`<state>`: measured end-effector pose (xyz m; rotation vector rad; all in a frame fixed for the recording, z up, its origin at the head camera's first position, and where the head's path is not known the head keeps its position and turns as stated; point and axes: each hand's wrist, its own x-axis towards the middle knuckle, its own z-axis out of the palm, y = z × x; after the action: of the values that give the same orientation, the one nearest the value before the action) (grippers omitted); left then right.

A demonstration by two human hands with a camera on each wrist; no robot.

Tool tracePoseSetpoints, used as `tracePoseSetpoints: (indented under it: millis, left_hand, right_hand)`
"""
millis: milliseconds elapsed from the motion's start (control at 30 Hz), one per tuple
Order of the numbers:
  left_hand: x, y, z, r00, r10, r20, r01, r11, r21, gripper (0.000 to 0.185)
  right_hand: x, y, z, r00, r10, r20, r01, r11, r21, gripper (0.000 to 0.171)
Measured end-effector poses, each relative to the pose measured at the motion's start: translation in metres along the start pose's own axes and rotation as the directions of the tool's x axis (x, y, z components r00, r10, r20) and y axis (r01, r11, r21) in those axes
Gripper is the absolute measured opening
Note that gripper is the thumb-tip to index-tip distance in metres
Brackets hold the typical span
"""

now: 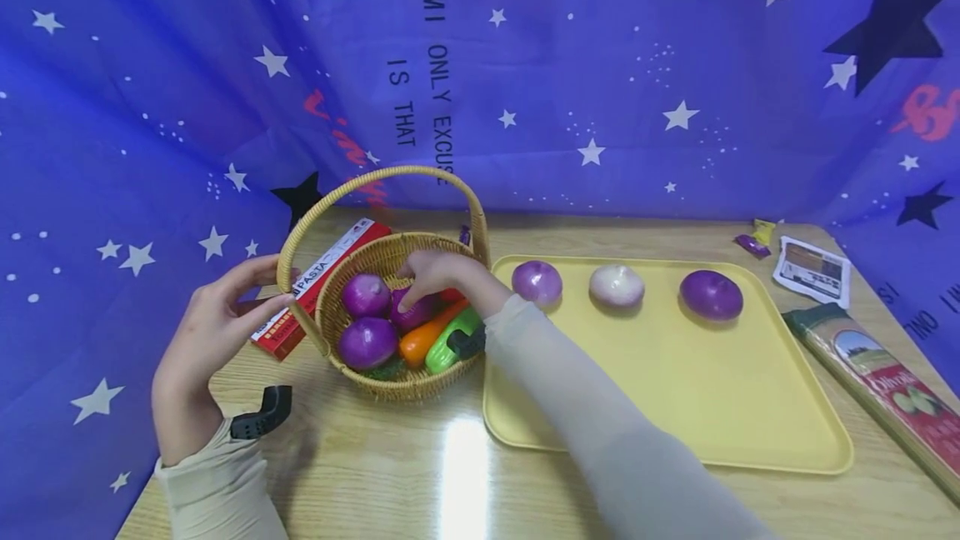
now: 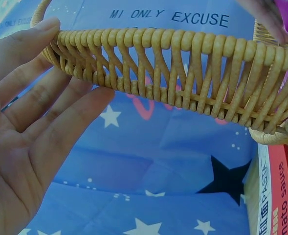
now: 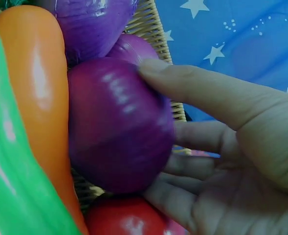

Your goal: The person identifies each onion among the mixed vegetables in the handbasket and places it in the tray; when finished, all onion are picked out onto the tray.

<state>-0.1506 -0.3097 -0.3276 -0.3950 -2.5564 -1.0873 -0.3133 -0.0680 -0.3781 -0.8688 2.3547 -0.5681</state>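
Note:
A wicker basket stands on the table, left of the middle. With thumb and fingers, my left hand pinches the left side of its handle. Inside the basket, my right hand grips a dark purple onion, its thumb on top and fingers around the side. Two more purple onions lie to the left of it. An orange carrot-like vegetable and a long green vegetable are beside the gripped onion. Below it in the right wrist view shows a red, shiny, rounded thing, partly hidden.
On the right, a yellow tray bears a purple onion, a white one and a darker purple one. A red pasta box lies behind the basket. Past the tray are a long food packet, a white sachet and small candies.

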Motion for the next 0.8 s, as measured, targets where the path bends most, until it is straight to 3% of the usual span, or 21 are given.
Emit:
tracePoseSetpoints:
  millis: [167, 333, 800]
  left_hand:
    - [-0.0004, 0.0006, -0.0004, 1.000, -0.009, -0.004, 0.009, 1.000, 0.009, 0.041]
    - [-0.0004, 0.0014, 0.0000, 1.000, -0.011, -0.004, 0.011, 1.000, 0.011, 0.041]
    - [-0.0014, 0.0020, 0.0015, 1.000, 0.001, -0.007, -0.001, 1.000, -0.007, 0.040]
  right_hand:
    - [-0.0038, -0.0013, -0.0001, 0.996, -0.058, 0.073, 0.064, 0.994, -0.086, 0.056]
    - [-0.0055, -0.0027, 0.0012, 0.992, -0.090, 0.093, 0.101, 0.986, -0.129, 0.049]
    - [-0.0096, -0.0008, 0.0016, 0.989, -0.123, 0.078, 0.130, 0.987, -0.092, 0.056]
